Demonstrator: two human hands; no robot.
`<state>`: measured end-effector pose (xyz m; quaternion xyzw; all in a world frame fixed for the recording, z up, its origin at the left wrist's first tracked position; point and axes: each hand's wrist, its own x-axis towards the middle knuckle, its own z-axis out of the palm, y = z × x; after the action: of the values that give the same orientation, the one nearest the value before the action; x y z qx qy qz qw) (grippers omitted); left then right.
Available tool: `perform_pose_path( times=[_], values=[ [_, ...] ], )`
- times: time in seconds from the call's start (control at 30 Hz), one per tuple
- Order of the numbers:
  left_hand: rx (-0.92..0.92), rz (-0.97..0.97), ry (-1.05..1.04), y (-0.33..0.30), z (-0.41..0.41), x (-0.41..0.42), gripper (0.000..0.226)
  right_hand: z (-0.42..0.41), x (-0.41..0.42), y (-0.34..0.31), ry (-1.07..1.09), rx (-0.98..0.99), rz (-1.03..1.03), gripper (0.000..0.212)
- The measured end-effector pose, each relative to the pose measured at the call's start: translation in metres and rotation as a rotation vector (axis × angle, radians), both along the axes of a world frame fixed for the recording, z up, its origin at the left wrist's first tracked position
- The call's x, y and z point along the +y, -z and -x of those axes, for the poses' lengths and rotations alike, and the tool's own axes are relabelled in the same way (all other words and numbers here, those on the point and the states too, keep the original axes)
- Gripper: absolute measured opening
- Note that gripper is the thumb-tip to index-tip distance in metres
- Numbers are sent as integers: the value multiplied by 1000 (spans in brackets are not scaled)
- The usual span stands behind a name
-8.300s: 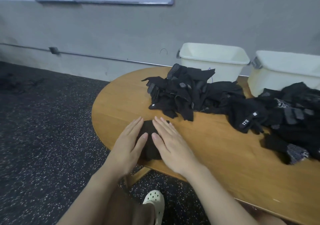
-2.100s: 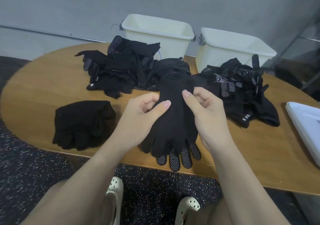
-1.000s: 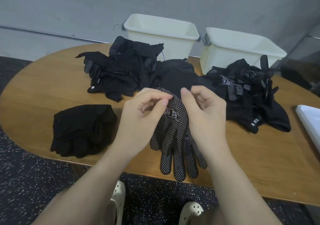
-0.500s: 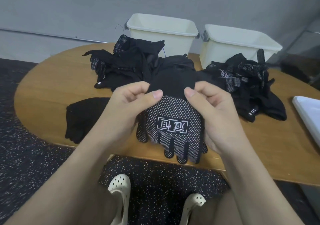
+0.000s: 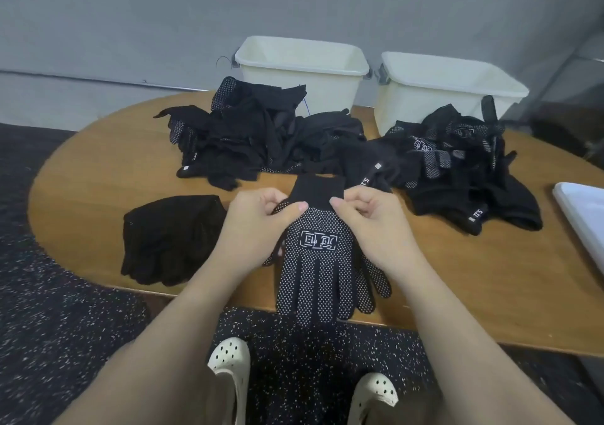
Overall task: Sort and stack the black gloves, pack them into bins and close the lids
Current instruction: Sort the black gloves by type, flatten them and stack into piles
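My left hand [image 5: 258, 225] and right hand [image 5: 372, 225] pinch the dotted glove [image 5: 318, 261] at its cuff (fingers dangling) to square it for the stack [image 5: 170, 238].

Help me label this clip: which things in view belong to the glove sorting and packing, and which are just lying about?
Part of the job:
- dotted gloves, pinched by left hand and right hand
- stacked gloves
- unsorted glove piles
- two white bins
- white lid, probably

Just there:
- wooden table
- wall pipe

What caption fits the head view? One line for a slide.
Both hands, left hand and right hand, pinch a dotted black glove above the wooden table.
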<state>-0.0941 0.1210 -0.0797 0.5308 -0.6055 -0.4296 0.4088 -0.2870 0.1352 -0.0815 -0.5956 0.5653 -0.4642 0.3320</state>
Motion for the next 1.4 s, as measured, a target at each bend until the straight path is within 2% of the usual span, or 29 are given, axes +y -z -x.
perform_pose_path(
  times=[0.2, 0.37, 0.57, 0.67, 0.73, 0.83, 0.9, 0.97, 1.07, 1.2, 1.3, 1.4],
  values=[
    [-129, 57, -88, 8, 6, -14, 14, 2, -24, 16, 72, 95, 6, 25],
    [-405, 119, -148, 12, 6, -24, 16, 3, -31, 29, 191, 391, 41, 16],
    [-613, 119, -144, 11, 5, -23, 18, -3, -29, 27, 245, 589, 52, 14],
    [-720, 248, -140, 14, 4, -22, 19, -3, -29, 29, 265, 638, 61, 17],
    [-745, 401, -53, 18, 4, -20, 29, 0, -28, 30, 231, 660, 117, 18],
    [-785, 522, 238, 21, 3, -19, 51, 6, -19, 28, 74, 674, 265, 22],
    [-840, 433, 405, 23, 1, -16, 71, 9, -11, 28, -43, 677, 258, 31],
    [-931, 322, 504, 27, -2, -14, 89, 11, -5, 31, -144, 698, 157, 43],
    [-1011, 280, 554, 30, -6, -16, 102, 17, -4, 34, -269, 781, 12, 54],
    [-1065, 294, 572, 32, -7, -18, 116, 27, -2, 28, -406, 946, -145, 81],
    [-1104, 285, 589, 33, -10, -19, 127, 30, 0, 26, -440, 1045, -184, 96],
    [-1129, 271, 597, 33, -11, -20, 135, 30, 2, 26, -438, 1088, -180, 100]
  ],
)
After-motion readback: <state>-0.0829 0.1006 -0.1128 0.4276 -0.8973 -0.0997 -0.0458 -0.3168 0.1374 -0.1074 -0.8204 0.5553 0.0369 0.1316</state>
